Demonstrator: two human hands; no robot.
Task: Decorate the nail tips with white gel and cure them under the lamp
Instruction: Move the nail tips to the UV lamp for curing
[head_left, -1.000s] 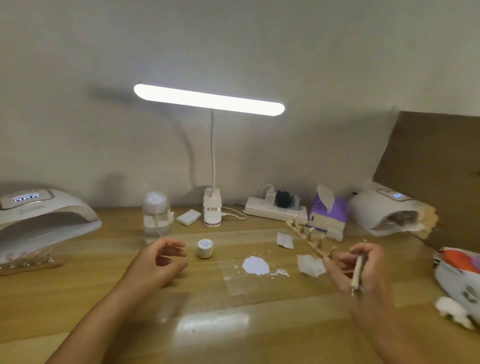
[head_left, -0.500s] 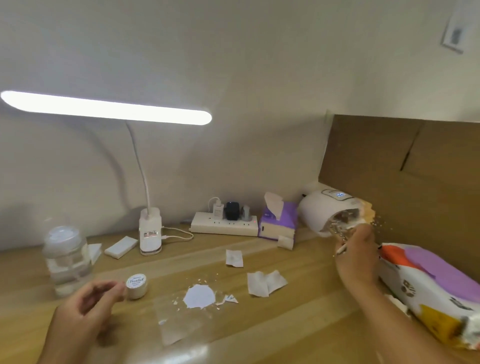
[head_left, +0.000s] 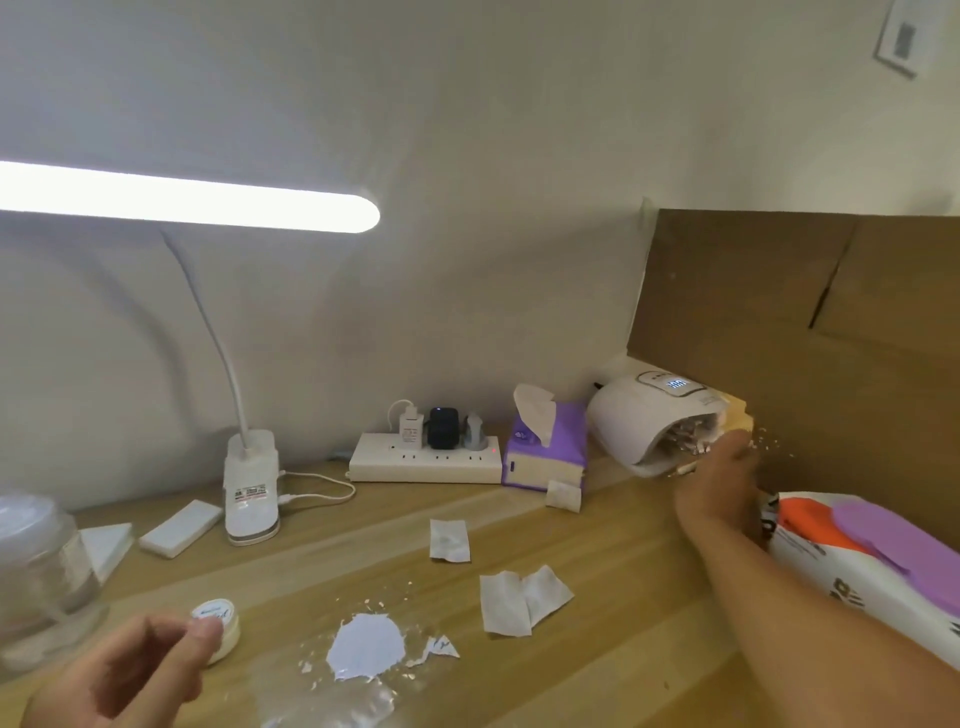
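My right hand (head_left: 719, 486) reaches to the mouth of the white curing lamp (head_left: 636, 421) at the back right and holds the strip of nail tips (head_left: 688, 439) inside the opening; a thin tool end sticks out beside my fingers. The lamp's display is lit. My left hand (head_left: 130, 675) hovers at the lower left with loosely curled fingers, holding nothing, just in front of the small white gel jar (head_left: 221, 626). A blob of white gel (head_left: 366, 647) lies on a clear sheet on the wooden table (head_left: 597, 649).
A lit desk lamp (head_left: 252, 488) stands at the back left beside a power strip (head_left: 423, 457) and a purple tissue box (head_left: 545, 449). Paper wipes (head_left: 522, 600) lie mid-table. A clear jar (head_left: 39, 566) stands far left, a printed pack (head_left: 872, 566) at the right, cardboard (head_left: 810, 322) behind.
The view has swung right. My right hand carried the nail tip strip from mid-table to the right curing lamp and pushed it into the opening. My left hand stayed near the gel jar.
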